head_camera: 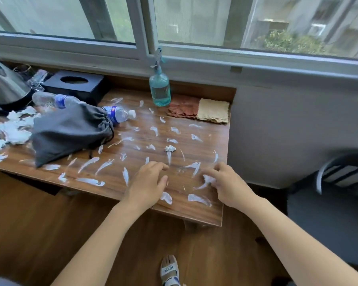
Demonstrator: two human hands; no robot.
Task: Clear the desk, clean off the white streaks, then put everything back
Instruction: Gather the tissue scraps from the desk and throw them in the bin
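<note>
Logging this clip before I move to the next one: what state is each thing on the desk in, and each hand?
left hand: fingers loosely curled, over desk, holding nothing
right hand: fingers on a white streak
desk: smeared with white streaks
spray bottle: upright, part full
water bottles: lying down
grey drawstring bag: slumped, cinched
tissue box: opening shows no tissue
cloths: flat, side by side
crumpled tissues: heaped at left

"senma" on the sandal (pixel 170 270) strap
</note>
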